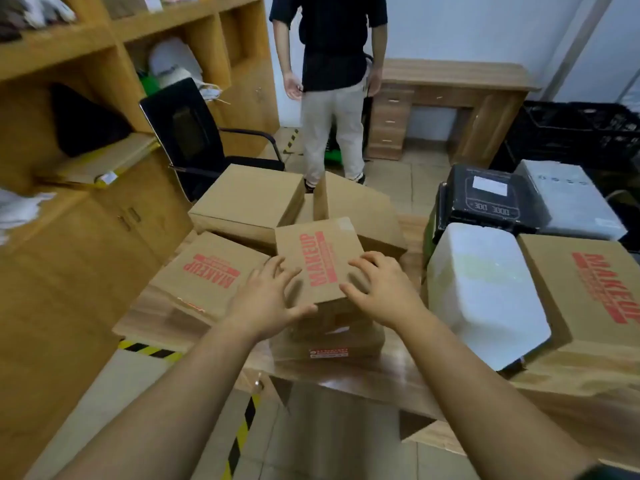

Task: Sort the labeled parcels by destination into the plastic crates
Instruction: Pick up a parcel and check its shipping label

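A small cardboard box printed MAKEUP in red point(317, 251) sits tilted on top of another carton with a red label point(329, 344) at the table's middle. My left hand point(268, 301) is at its left near corner with fingers spread, and my right hand point(379, 289) lies against its right near edge with fingers spread. More MAKEUP cartons lie at the left point(207, 275) and far right point(602, 292). A white parcel point(481, 292), a black box point(491, 199) and a grey parcel point(568, 199) are on the right. Black plastic crates point(581, 133) stand at the back right.
Two plain cartons point(249, 199) lie behind the small box. A person in a dark shirt point(332, 91) stands beyond the table. A black office chair point(197, 136) and wooden shelving point(86, 98) are on the left, a wooden desk point(446, 98) at the back. Yellow-black tape marks the floor point(242, 431).
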